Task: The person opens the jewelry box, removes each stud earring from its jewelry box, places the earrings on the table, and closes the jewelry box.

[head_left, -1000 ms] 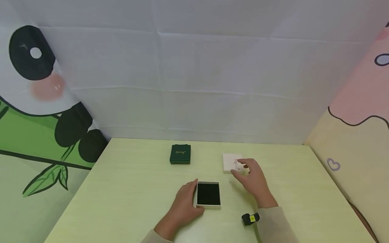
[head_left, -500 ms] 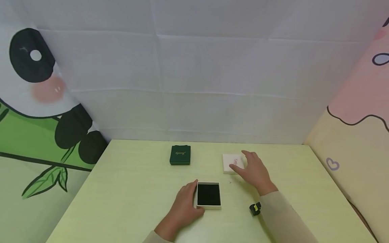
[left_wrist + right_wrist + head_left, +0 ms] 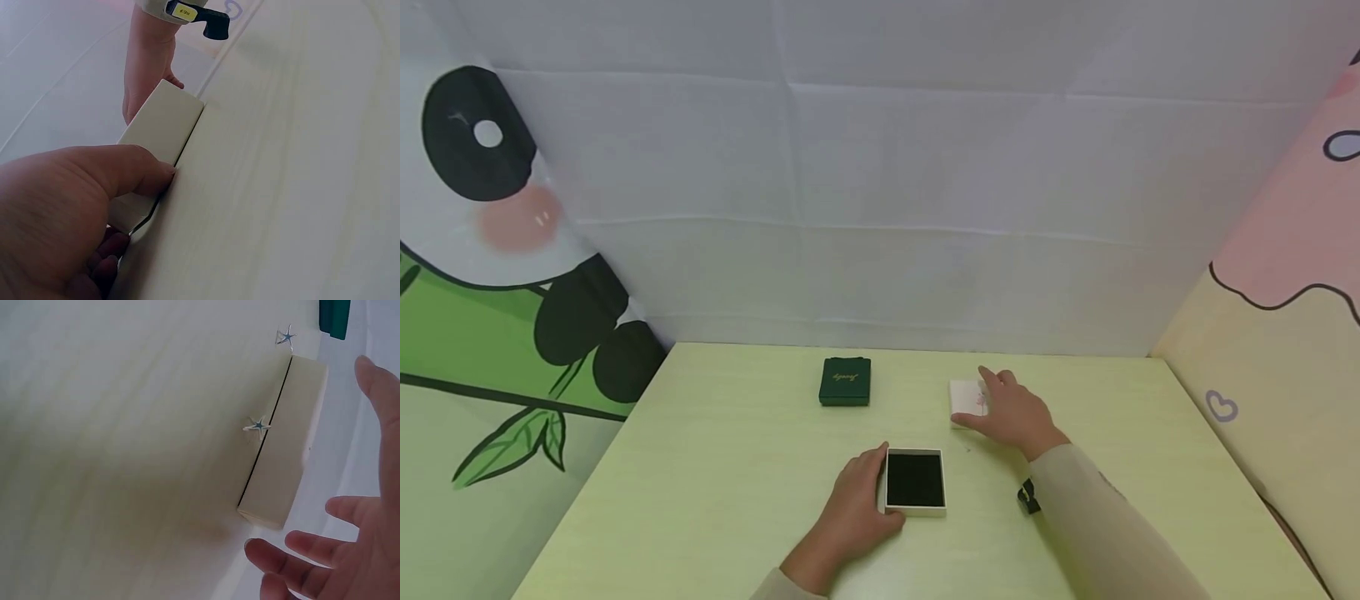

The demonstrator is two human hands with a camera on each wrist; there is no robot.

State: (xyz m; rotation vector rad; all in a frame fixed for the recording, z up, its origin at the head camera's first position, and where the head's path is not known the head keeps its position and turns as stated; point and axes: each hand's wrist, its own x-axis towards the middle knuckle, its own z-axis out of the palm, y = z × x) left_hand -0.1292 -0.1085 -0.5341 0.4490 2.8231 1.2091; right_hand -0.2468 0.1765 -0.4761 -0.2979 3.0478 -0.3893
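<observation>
My left hand (image 3: 857, 504) holds a small open white box (image 3: 914, 511) with a black inside, its fingers behind the left side and its thumb at the near corner. In the left wrist view, that thumb presses the side of the white box (image 3: 164, 115). My right hand (image 3: 1015, 417) reaches over a closed-looking white box (image 3: 967, 397) with a pink print, covering its right part. Thumb and fingers are spread around it; in the right wrist view they stand apart from the box (image 3: 281, 450). Two small starfish-shaped earrings (image 3: 257, 427) lie along its near side.
A dark green box (image 3: 845, 382) with gold lettering sits at the back of the pale table (image 3: 715, 467). A white sheet (image 3: 887, 208) hangs behind the table. A black wrist device (image 3: 1028, 497) is on the right sleeve.
My right hand has shifted left and its fingers now lie more across the white box with the pink print. My left hand and the open box have stayed where they were.
</observation>
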